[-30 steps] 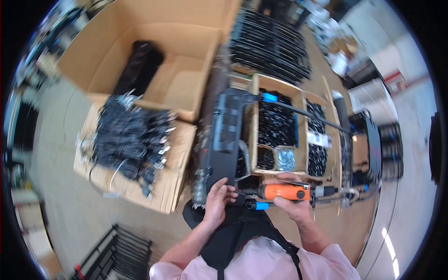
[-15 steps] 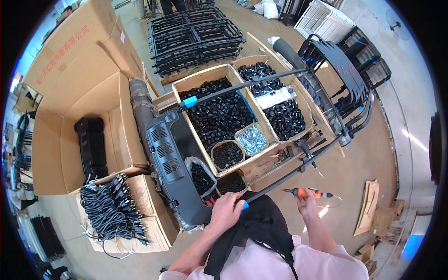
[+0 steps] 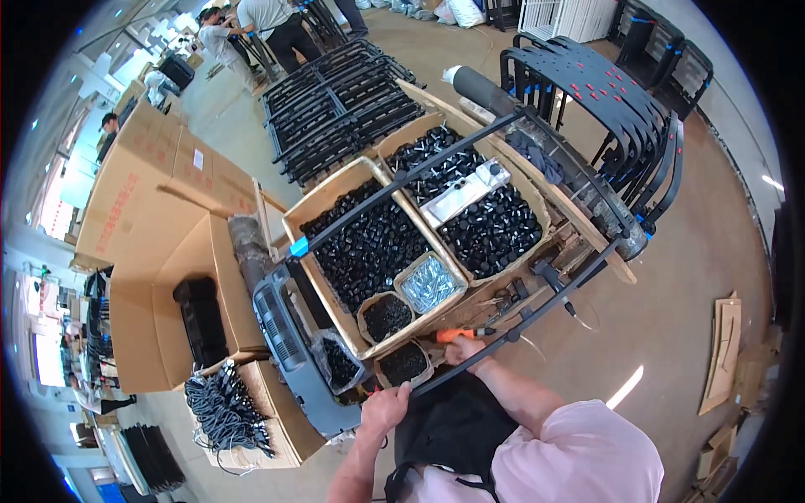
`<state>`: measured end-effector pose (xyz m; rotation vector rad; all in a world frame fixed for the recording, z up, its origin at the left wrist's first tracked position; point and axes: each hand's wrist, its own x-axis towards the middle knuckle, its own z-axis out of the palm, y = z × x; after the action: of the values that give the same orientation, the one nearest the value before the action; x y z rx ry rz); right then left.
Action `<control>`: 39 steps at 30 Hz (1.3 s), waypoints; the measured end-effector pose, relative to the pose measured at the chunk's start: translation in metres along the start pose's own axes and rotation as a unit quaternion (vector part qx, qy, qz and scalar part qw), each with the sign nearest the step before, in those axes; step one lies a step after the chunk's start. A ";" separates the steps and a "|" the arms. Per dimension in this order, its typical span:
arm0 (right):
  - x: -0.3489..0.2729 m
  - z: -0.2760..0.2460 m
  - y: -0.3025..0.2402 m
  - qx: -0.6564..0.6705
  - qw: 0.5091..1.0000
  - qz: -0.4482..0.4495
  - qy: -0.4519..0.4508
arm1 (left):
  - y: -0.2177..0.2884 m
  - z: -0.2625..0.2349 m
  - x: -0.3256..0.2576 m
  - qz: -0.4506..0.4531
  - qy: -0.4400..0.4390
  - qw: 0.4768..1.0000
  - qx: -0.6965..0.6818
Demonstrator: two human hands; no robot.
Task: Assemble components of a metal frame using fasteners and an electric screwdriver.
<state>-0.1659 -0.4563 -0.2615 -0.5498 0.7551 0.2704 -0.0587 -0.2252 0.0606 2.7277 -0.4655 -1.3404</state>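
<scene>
Gripping thin black metal rod (image 3: 537, 303), orange-handled screwdriver (image 3: 459, 334)

parts boxes (image 3: 369, 243) ahead, bare floor (image 3: 671, 277) right

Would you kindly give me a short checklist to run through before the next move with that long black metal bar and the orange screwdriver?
1. Left hand grips the near end of the long black metal bar: ok.
2. Right hand holds the orange-handled screwdriver: ok.
3. Screwdriver tip seated on a fastener: cannot tell, too small.
4. Small open cardboard tray of silver screws within reach: ok.
5. Bar's far end clear of the curved black metal frames: cannot tell.
</scene>
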 end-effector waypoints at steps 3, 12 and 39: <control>-0.091 0.075 -0.031 -0.350 0.930 0.101 0.048 | -0.011 0.008 -0.009 -0.021 0.037 0.999 -0.007; -0.205 0.137 -0.195 -0.642 0.678 -0.037 -0.356 | -0.007 0.015 -0.013 -0.036 0.126 0.991 -0.023; 0.042 0.385 -0.379 -0.833 0.421 -0.358 -0.013 | 0.025 0.122 -0.051 0.042 0.168 0.355 -0.919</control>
<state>0.2439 -0.5521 0.0799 -2.7233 -0.1729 0.1226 -0.1896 -0.2247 0.0288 0.7332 0.6594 -0.2998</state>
